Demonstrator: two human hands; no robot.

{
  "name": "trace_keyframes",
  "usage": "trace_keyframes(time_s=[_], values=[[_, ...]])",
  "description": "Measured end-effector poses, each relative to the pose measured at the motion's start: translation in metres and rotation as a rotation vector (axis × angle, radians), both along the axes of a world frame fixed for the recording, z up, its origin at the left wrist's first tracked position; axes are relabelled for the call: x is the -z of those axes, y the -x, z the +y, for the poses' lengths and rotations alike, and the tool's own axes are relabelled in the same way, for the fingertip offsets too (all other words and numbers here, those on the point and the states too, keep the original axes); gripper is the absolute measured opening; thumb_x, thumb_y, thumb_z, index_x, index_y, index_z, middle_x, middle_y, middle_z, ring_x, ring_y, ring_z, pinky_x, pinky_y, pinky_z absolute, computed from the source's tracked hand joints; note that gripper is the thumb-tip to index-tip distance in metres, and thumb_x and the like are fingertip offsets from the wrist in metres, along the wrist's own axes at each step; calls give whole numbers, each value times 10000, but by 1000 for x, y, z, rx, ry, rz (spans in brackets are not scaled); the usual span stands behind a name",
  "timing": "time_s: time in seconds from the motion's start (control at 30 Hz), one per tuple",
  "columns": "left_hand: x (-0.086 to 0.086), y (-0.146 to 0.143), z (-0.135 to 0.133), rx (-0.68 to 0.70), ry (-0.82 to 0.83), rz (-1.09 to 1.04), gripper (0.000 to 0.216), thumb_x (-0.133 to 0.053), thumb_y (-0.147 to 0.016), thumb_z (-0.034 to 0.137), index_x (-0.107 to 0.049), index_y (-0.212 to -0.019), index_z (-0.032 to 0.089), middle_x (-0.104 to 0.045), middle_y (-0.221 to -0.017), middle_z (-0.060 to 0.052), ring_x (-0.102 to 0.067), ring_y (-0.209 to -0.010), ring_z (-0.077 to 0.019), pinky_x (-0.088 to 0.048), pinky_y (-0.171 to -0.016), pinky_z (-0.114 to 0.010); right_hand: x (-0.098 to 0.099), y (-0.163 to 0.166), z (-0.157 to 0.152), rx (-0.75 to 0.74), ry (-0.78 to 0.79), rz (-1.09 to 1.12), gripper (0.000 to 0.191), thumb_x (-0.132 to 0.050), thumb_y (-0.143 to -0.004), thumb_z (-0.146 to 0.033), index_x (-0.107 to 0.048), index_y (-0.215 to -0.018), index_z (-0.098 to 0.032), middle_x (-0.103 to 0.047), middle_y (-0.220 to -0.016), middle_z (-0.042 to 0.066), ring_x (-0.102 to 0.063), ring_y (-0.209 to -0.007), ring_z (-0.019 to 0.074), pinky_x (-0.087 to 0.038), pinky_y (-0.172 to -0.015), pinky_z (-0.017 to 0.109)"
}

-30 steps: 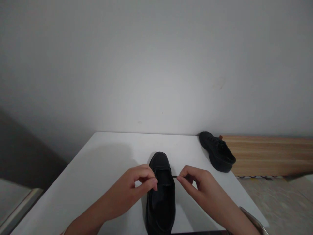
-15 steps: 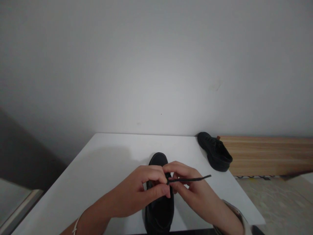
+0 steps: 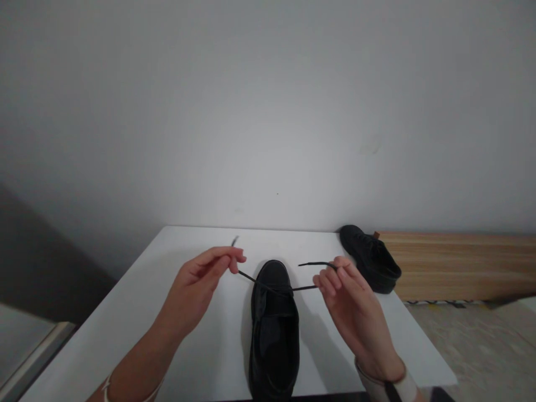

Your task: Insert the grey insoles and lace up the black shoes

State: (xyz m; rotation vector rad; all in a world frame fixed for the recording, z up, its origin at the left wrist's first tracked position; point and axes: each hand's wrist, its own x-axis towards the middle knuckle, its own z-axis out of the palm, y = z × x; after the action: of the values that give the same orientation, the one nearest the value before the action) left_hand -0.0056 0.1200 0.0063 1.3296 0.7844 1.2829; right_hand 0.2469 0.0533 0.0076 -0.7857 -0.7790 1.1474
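A black shoe rests on the white table with its toe pointing away from me. Its black shoelace runs out from both sides near the front of the opening. To the left of the shoe, my left hand pinches one lace end, whose tip sticks up above the fingers. On the right, my right hand is closed round the other lace end, and its tip points left. Both lace lengths are drawn outward above the shoe.
A second black shoe lies at the table's back right edge. The white table meets a pale wall. A wood-grained panel stands beyond the table on the right, above the tiled floor.
My hands were together over the shoe with the lace between their fingers. They have moved apart, left and right, each drawing a lace end, and the shoe's opening now shows.
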Motion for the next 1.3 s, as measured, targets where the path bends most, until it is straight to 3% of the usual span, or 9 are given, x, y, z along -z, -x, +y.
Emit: trace_keyframes(time_s=[0.13, 0.3, 0.43, 0.53, 0.67, 0.8, 0.93, 1.1, 1.3], values=[[13, 10, 7, -17, 157, -326, 316, -780, -830, 297, -697, -1131, 251, -625, -708, 29, -607, -691, -128, -556, -768, -302, 5, -17, -1, 172, -59, 93, 184, -754, -836, -337, -622, -941, -263, -381, -741, -54, -333, -577, 111, -406, -570, 234], [32, 26, 13, -103, 255, -446, 507, -824, -774, 214, -639, -1247, 226, -646, -696, 22, -459, -558, -62, -461, -563, -160, 24, -37, -9, 219, -11, 181, 174, -762, -827, -285, -648, -946, -229, -369, -753, -54, -266, -556, 91, -363, -493, 170], [52, 37, 15, -182, 318, -435, 480, -860, -715, 197, -693, -1163, 148, -704, -766, -42, -465, -593, -74, -455, -561, -163, 46, -51, -17, 268, 35, 145, 165, -755, -833, -309, -622, -840, -211, -326, -706, -65, -266, -544, 84, -330, -466, 155], [61, 40, 14, -188, 326, -367, 350, -875, -690, 254, -746, -986, 118, -696, -761, -50, -465, -594, -80, -440, -546, -178, 63, -57, -20, 302, 66, -93, 178, -738, -841, -364, -628, -856, -225, -327, -662, -72, -288, -539, 88, -310, -471, 177], [64, 37, 10, -153, 156, 65, 238, -724, -860, 407, -764, -914, 179, -686, -715, -23, -538, -632, -120, -458, -609, -221, 77, -55, -19, 241, 120, -506, 219, -707, -868, -439, -696, -885, -221, -486, -650, -34, -381, -549, 113, -323, -499, 242], [65, 24, 1, -16, -189, 543, 181, -627, -933, 325, -790, -937, 245, -736, -912, -46, -660, -876, -192, -500, -771, -278, 80, -42, -16, 111, 136, -661, 192, -792, -791, -380, -753, -772, -192, -618, -723, 33, -530, -665, 170, -394, -576, 278], [73, 7, -8, 99, -405, 648, 216, -576, -972, 248, -780, -1035, 278, -709, -915, -41, -666, -843, -169, -523, -765, -266, 82, -28, -13, -21, 104, -848, 201, -699, -868, -386, -745, -807, -201, -623, -753, 35, -560, -693, 178, -422, -611, 280], [83, -9, -14, 80, -505, 687, 190, -588, -967, 190, -764, -1028, 225, -692, -873, -44, -655, -815, -174, -531, -730, -271, 84, -20, -11, -33, 91, -906, 246, -647, -901, -408, -714, -805, -192, -605, -755, 34, -560, -691, 178, -430, -609, 277], [78, -16, -18, 52, -595, 832, 207, -545, -963, 109, -737, -1013, 168, -667, -862, -59, -625, -809, -199, -526, -715, -308, 79, -15, -7, -42, 55, -966, 196, -619, -933, -350, -700, -835, -202, -604, -774, 27, -528, -672, 169, -406, -595, 274]])
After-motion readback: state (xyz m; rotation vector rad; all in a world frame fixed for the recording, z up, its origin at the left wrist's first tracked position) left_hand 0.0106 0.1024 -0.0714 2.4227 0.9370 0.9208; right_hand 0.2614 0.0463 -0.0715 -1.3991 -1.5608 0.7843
